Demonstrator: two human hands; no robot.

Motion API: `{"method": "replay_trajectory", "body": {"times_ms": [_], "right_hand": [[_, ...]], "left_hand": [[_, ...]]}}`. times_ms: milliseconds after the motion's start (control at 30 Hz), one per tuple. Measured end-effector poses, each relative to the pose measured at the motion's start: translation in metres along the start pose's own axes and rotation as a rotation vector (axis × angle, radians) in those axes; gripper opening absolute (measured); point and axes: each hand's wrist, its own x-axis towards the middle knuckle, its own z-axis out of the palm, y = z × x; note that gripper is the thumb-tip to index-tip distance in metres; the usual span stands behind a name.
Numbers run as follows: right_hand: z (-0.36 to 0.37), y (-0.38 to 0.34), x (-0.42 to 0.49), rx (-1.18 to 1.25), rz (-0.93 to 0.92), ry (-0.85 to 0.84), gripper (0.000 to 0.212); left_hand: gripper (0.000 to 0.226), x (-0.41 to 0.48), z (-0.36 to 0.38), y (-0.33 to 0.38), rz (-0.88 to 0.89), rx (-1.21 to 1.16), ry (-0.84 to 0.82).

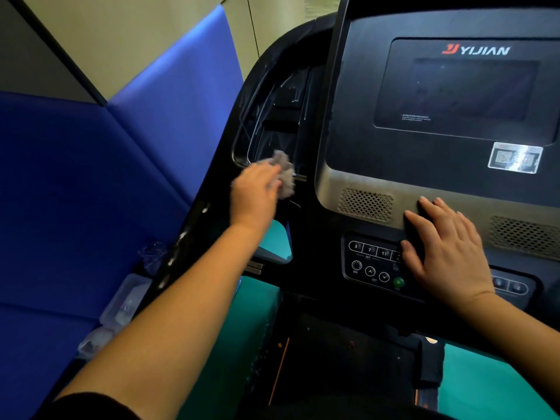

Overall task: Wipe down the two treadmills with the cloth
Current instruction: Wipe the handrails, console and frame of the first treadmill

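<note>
The left hand [257, 192] reaches forward with the arm stretched and holds a crumpled grey cloth [285, 174] at its fingertips. The hand is blurred, so I cannot tell exactly how each finger is bent around it. The cloth is against the near edge of the black side tray [272, 122], on the left part of the treadmill console [357, 140].

The right hand [445, 247] holds nothing. It lies flat, palm down, with the fingers straight and a little spread. Its fingertips rest on the lower grey band of the console, and its palm covers part of the button panel [369, 265] below.

Just left of this hand is a speaker grille [365, 204], and near its wrist a small green button [398, 281]. Above is the dark screen [469, 89] (the name YIJIAN is printed over it), and a shiny sticker [515, 157] sits at its lower right.

To the left stands a blue padded wall [91, 177]. Clear plastic boxes [124, 301] lie at its foot. The floor [485, 383] is teal.
</note>
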Motion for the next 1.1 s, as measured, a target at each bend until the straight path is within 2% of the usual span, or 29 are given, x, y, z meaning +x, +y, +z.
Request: {"method": "replay_trajectory", "body": {"times_ms": [100,200,333,433,600,933,1100], "right_hand": [[0.0,0.001,0.0,0.002,-0.003,0.001,0.059],[0.0,0.001,0.001,0.006,-0.004,0.002,0.06],[0.001,0.001,0.0,0.014,0.001,0.014,0.059],[0.001,0.001,-0.001,0.014,0.001,0.021,0.06],[0.001,0.001,0.0,0.018,-0.001,0.025,0.06],[0.0,0.001,0.0,0.026,-0.007,0.008,0.06],[-0.002,0.001,-0.001,0.057,-0.009,-0.001,0.06]], "left_hand": [[0.035,-0.016,0.02,0.022,0.087,-0.092,-0.053],[0.035,-0.007,0.01,0.004,0.151,0.02,-0.071],[0.027,0.013,-0.03,-0.036,0.0,0.117,-0.072],[0.039,0.013,-0.056,-0.06,-0.127,0.341,-0.147],[0.043,0.003,-0.071,-0.061,-0.308,0.376,-0.238],[0.048,-0.069,-0.089,-0.067,-0.386,0.523,-0.181],[0.037,-0.108,-0.099,-0.068,-0.438,0.52,-0.136]]}}
